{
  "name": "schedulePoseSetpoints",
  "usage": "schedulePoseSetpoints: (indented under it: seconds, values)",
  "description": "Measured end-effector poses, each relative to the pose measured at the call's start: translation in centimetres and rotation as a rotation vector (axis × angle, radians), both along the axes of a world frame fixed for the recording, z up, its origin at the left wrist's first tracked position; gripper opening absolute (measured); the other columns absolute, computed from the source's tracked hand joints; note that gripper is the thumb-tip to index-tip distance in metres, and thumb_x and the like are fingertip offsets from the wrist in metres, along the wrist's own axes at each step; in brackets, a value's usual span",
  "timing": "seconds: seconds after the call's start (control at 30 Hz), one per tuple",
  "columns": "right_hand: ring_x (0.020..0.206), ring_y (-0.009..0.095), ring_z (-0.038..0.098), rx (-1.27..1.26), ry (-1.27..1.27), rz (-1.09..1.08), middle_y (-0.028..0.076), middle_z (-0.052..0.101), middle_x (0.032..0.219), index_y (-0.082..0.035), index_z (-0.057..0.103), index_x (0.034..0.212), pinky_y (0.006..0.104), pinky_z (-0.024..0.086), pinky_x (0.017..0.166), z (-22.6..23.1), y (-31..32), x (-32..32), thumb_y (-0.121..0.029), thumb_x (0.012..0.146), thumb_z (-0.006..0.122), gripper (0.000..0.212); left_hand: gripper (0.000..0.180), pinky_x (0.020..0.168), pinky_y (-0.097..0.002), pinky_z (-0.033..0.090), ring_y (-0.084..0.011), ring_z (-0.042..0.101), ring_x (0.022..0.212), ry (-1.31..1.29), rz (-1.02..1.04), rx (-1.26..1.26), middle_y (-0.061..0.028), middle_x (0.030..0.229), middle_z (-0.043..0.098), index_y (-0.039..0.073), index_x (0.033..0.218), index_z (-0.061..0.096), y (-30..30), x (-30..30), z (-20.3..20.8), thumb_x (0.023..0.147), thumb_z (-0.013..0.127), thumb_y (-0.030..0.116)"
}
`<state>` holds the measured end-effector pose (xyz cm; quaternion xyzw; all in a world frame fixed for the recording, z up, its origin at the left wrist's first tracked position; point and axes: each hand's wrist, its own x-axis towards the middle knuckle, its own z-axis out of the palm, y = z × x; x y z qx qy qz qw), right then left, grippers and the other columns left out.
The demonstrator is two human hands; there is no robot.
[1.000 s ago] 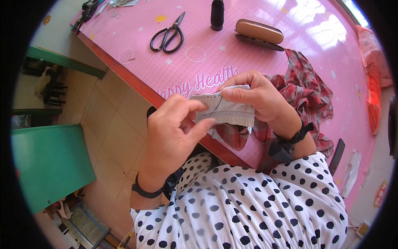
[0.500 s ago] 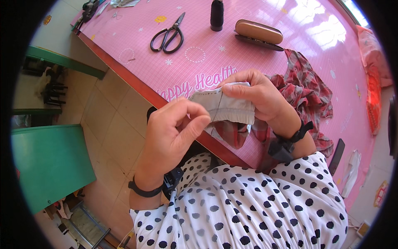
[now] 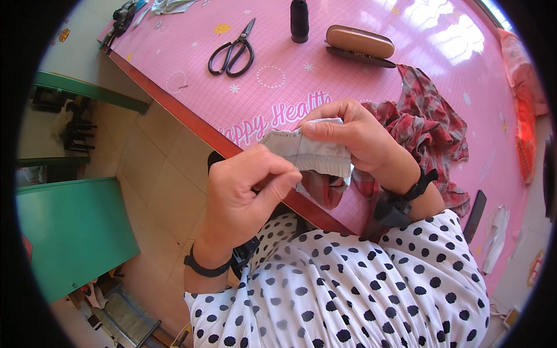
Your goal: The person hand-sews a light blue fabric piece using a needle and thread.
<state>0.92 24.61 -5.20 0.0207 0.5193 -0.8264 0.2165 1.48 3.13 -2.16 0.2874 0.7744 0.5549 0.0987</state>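
Note:
My right hand (image 3: 354,130) is closed on a pale grey cloth band (image 3: 319,157), its thumb on top near the upper edge. The band has a row of dark stitch marks along its upper left edge and a gathered lower edge. A fine dark thread runs down across it to my left hand (image 3: 249,188), whose thumb and forefinger are pinched together at the lower left edge. Whether a needle is between them cannot be seen. Red and grey plaid cloth (image 3: 426,124) hangs below the band and lies in folds to the right.
On the pink-covered table (image 3: 191,64) lie black-handled scissors (image 3: 233,53), a black thread spool (image 3: 299,22) and a brown glasses case (image 3: 360,43). A dark flat bar (image 3: 475,216) and a white cloth strip (image 3: 496,239) lie at right. A green surface (image 3: 75,232) stands left below.
My left hand has moved slightly right and down, closer to the band's lower edge. My right hand and the band have shifted slightly left. The view has tilted a little.

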Motion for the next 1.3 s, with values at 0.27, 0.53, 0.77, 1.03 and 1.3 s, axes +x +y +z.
schedulePoseSetpoints:
  seconds: [0.27,0.53,0.77,1.03,1.3]
  values:
    - [0.068,0.013,0.065,-0.057,-0.028,0.081,0.007,0.068,0.082,0.001,0.068,0.093,0.0251,0.052,0.06,0.8,0.2,0.4,-0.014,0.085,0.068,0.016,0.024,0.054,-0.0191,0.042,-0.005,0.05,0.06,-0.251,0.033,0.113,-0.0021,0.086,0.061,0.002,0.11,0.06,-1.8,-3.8,-1.3,0.093,0.059,0.02]
    - [0.067,0.012,0.065,-0.156,-0.036,-0.06,0.007,0.068,0.082,0.002,0.068,0.091,0.0238,0.052,0.059,0.4,1.3,-0.8,-0.014,0.085,0.069,0.017,0.019,0.049,-0.0183,0.039,-0.0049,0.05,0.055,-0.445,-0.078,0.268,0.0007,0.07,0.058,0.0,0.088,0.064,-4.6,-4.6,-2.6,0.088,0.065,0.018]
    - [0.068,0.012,0.064,-0.022,0.001,-0.033,0.006,0.067,0.081,0.0,0.067,0.09,0.0238,0.052,0.06,0.2,0.9,-0.6,-0.014,0.086,0.068,0.015,0.013,0.053,-0.0174,0.042,-0.0059,0.052,0.056,-0.384,0.094,-0.135,-0.0014,0.069,0.059,0.001,0.097,0.066,-5.0,-4.9,-2.1,0.086,0.063,0.007]
    - [0.074,0.004,0.054,0.229,0.4,0.065,0.0,0.063,0.081,0.002,0.067,0.099,0.0204,0.046,0.065,1.1,0.0,1.0,-0.018,0.089,0.065,0.022,0.03,0.059,-0.022,0.045,-0.0055,0.056,0.067,-0.375,-0.003,0.041,-0.0036,0.084,0.062,-0.001,0.114,0.059,1.0,-1.5,2.1,0.084,0.062,0.003]
    - [0.065,0.002,0.051,0.58,0.571,-0.144,0.004,0.062,0.093,0.0,0.062,0.112,0.0175,0.042,0.057,1.5,1.1,0.0,-0.015,0.088,0.064,0.028,0.006,0.059,-0.0216,0.041,-0.0071,0.052,0.064,-0.296,0.098,-0.107,-0.0004,0.072,0.054,-0.002,0.086,0.065,-4.0,-2.7,-0.5,0.08,0.065,0.001]
